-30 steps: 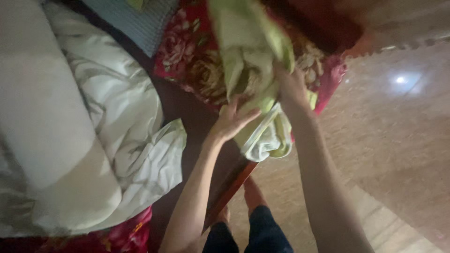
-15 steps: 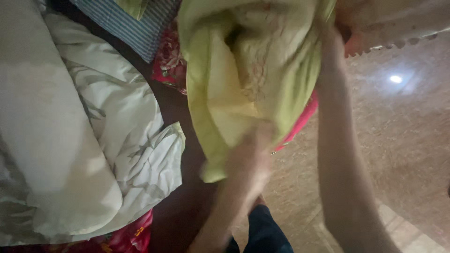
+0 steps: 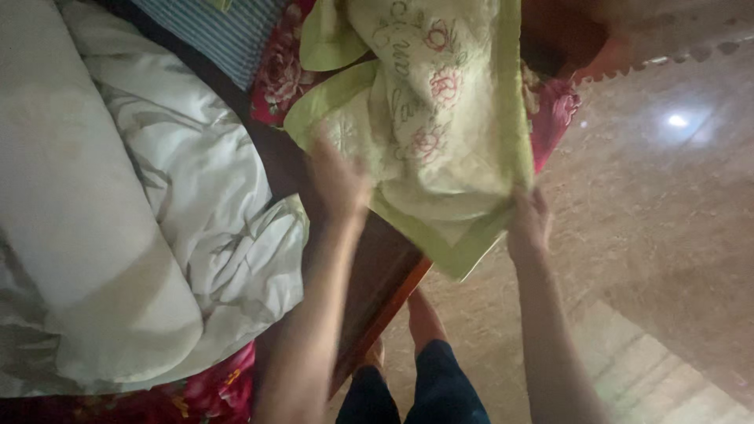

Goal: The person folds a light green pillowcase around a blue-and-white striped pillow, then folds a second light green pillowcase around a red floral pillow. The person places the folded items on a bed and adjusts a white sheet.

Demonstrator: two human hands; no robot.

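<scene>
- Nearest the camera, two dark trouser legs (image 3: 428, 389) and what looks like a bare foot (image 3: 422, 314) stand on the pale tiled floor (image 3: 667, 259); the legs are cut off at the bottom edge.
- One dark wooden bed edge (image 3: 385, 294) runs diagonally between the legs and the bedding.
- Two bare forearms reach up from the bottom. The left hand (image 3: 336, 179) is blurred; it rests against the left side of the cloth, and I cannot tell whether the fingers are spread or closed.
- The right hand (image 3: 528, 224) grips the cloth's right border near its lower corner, fingers closed on the edge.
- One pale green pillowcase (image 3: 436, 133) with pink embroidered flowers is held up over the bed's corner; its top is cut off by the frame.
- To the left lies one rumpled white quilt (image 3: 181, 204) with a faint grey leaf print.
- Behind the pillowcase, one red floral cover (image 3: 275, 78) is mostly hidden.
- Farthest, one blue striped pillow (image 3: 220, 35) is cut off at the top edge.
</scene>
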